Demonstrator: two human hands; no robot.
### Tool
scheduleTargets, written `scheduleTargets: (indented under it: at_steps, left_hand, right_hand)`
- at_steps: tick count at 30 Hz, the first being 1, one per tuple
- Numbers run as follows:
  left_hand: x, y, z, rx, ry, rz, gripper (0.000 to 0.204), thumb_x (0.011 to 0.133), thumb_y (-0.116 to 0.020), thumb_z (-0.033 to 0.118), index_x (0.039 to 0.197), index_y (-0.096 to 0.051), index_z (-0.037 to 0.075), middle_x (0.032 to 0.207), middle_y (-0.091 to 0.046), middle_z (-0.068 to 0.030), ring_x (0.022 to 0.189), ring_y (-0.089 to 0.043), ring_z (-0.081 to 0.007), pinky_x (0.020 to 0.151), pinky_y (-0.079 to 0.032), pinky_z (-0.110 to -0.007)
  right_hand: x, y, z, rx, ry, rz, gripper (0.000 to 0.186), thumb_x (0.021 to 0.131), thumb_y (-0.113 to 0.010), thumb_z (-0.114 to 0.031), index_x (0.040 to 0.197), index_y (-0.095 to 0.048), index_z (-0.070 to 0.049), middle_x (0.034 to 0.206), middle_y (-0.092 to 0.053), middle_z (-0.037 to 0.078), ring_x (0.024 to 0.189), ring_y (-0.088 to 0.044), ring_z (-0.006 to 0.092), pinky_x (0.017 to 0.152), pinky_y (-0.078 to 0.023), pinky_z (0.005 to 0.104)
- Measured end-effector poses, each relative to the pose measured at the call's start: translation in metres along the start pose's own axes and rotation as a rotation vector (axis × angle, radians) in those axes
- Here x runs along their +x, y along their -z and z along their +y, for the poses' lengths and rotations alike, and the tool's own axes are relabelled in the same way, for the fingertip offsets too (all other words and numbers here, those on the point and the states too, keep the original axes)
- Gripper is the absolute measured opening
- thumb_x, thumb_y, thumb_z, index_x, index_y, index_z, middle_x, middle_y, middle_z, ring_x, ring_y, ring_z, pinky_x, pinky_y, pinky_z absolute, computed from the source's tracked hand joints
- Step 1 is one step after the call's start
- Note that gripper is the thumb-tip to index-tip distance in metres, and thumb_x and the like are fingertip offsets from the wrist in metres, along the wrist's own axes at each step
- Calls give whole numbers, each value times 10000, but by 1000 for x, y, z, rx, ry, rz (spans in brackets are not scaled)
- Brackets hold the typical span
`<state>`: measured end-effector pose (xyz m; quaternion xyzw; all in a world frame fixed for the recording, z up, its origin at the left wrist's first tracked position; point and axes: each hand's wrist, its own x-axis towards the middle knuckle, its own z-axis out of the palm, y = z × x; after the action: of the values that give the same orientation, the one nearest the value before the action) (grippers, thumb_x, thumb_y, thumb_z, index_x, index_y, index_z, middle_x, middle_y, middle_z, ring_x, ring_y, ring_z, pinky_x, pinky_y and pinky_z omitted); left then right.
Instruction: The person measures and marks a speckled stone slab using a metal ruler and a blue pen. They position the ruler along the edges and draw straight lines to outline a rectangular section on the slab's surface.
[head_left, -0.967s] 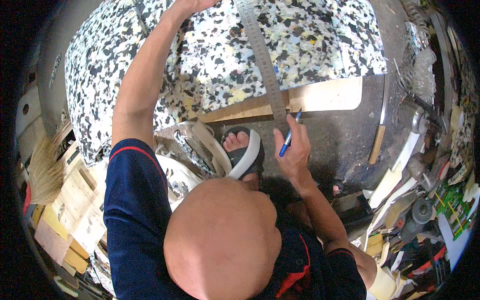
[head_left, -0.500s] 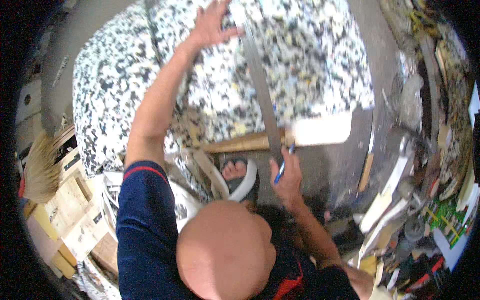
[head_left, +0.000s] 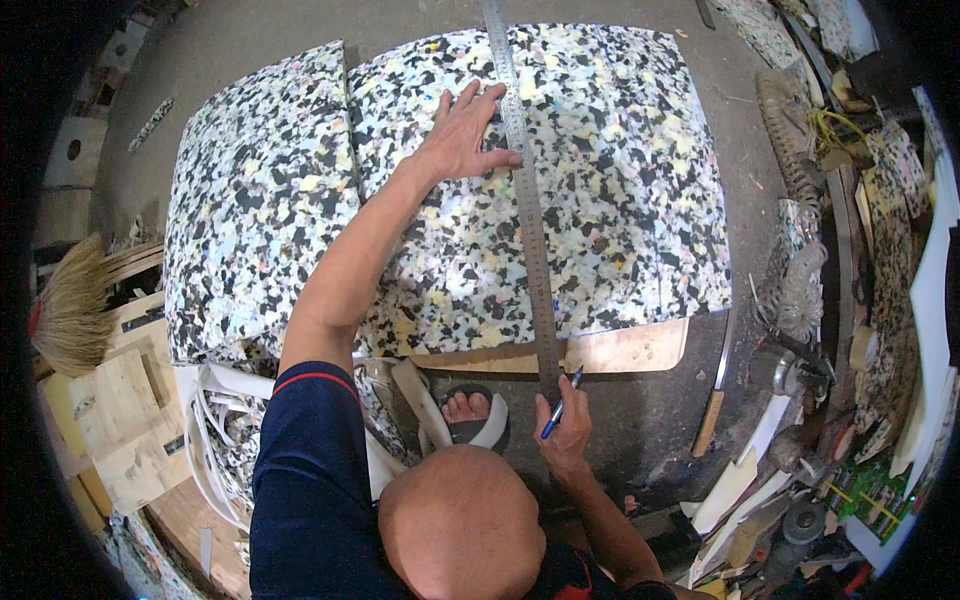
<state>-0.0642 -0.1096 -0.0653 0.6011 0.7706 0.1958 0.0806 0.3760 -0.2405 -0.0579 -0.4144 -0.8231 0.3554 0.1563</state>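
Observation:
A long metal ruler lies lengthwise across a black-and-white speckled foam sheet, its near end past the sheet's front edge. My left hand rests flat on the foam left of the ruler, fingers spread, with thumb and fingertips at the ruler's edge. Close to the ruler's near end, my right hand is closed around a blue pen, tip pointing away from me. A second speckled foam piece sits to the left, meeting the first along a seam. Under the sheet's front edge shows a wooden board.
On the floor at right lies a long knife with a wooden handle. Foam scraps, a coiled hose and tools crowd the right side. At left are a straw broom, wooden panels and white strips. My foot is near the board.
The view has shifted, so the foam, ruler and both hands appear lower and sharper. My left hand stays against the ruler, and my right hand still holds the pen by its near end.

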Motion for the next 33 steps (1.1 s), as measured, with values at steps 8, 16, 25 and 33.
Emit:
scheduleTargets:
  at_steps: [8,16,25,33]
  left_hand:
    - [-2,5,6,89,14,-40,1096,783,-675,694,1534,-237,27,1565,-339,-198,1510,-137,-397,1206,-59,-611]
    - [1,-5,-4,242,-26,-71,1146,781,-620,768,1577,-169,78,1625,-220,-173,1513,-116,-394,1204,-39,-615]
    - [4,-7,-4,283,-78,-45,1162,685,-739,724,1541,-271,93,1631,-229,-97,1521,-102,-369,1196,-50,-653]
    - [5,-17,-9,235,-121,11,1165,703,-725,728,1558,-219,120,1607,-278,-136,1512,-136,-394,1173,-61,-678]
  right_hand:
    - [-1,3,-3,-47,-1,-38,487,853,-741,-102,1263,-537,64,959,-578,239,784,-619,373,659,-507,435]
    - [2,7,-12,2,-2,-5,486,851,-749,-91,1269,-543,45,979,-582,242,828,-634,394,684,-518,439]
    - [3,27,-9,4,50,-52,601,824,-779,-154,1333,-527,44,990,-578,189,771,-652,346,632,-538,393]
    - [20,82,-6,-108,66,-252,545,863,-715,-164,1349,-531,-1,999,-595,173,781,-660,347,671,-554,404]
